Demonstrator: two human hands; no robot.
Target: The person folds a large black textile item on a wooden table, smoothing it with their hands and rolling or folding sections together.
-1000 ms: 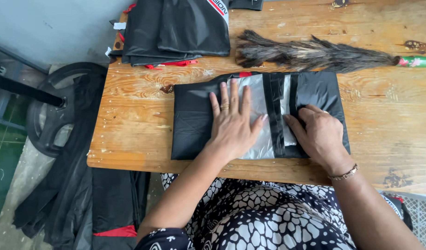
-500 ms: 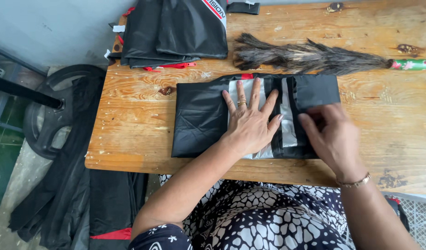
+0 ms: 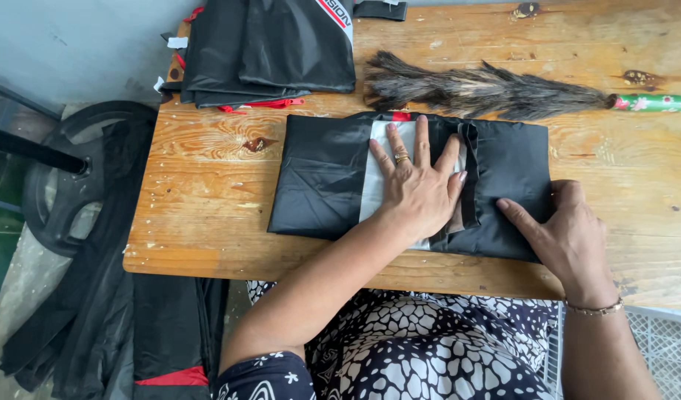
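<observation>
On the wooden table (image 3: 207,155), close to its near edge, lies a folded black garment (image 3: 318,174) with a pale grey panel (image 3: 375,174) showing across its middle; its long axis runs left to right, parallel to the table's front edge. Both hands rest on top of it. The left hand (image 3: 418,189) lies flat over the grey panel at the centre of the fold, fingers (image 3: 422,141) spread and pointing away from the body, so its grip is released: the palm presses down and nothing is clasped. The right hand (image 3: 566,233) sits on the garment's near right corner, its fingers stretched leftward along the cloth towards the left hand; it too seems to press rather than clench, though whether the thumb tucks under the edge cannot be told. A narrow raised fold of black cloth (image 3: 470,174) stands between the two hands, just beside the left hand's little finger, and the left hand is the nearer to it. Beyond the garment, well apart from both hands, a dark feather duster (image 3: 488,90) with a green handle lies lengthwise, and a stack of folded black garments (image 3: 274,52) with red trim sits at the far left corner.
</observation>
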